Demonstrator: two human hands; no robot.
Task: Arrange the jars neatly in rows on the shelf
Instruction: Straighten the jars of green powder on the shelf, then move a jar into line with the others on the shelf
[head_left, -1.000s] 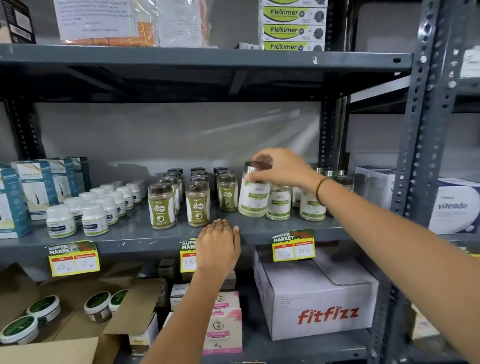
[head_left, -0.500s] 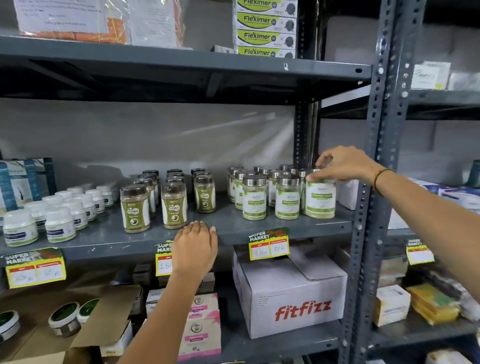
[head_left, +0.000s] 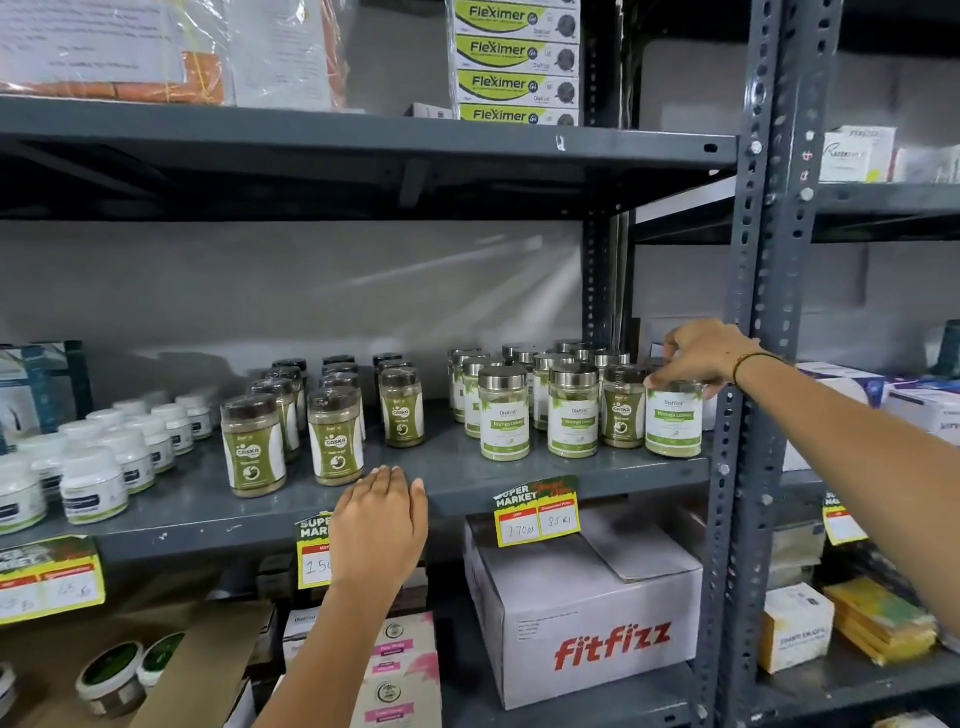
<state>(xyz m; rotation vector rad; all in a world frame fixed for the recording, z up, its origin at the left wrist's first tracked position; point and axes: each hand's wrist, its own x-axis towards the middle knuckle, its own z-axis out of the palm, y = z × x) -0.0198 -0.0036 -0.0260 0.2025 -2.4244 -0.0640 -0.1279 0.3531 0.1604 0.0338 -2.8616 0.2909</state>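
Note:
My right hand grips the lid of a white-labelled silver-lid jar that stands at the right end of the front row on the grey shelf. Beside it stand more silver-lid jars in rows, with one brown-lid green-label jar among them. Further left, brown-lid green-label jars stand in three rows. My left hand rests flat on the shelf's front edge, holding nothing.
Small white tubs fill the shelf's left end beside blue boxes. A slotted steel upright stands just right of the held jar. Below sit a fitfizz carton, pink boxes and an open cardboard box.
My right hand carried the white-labelled jar from the middle of the shelf to the right end of the front row and set it down. The camera view shifted right. My left hand stayed put.

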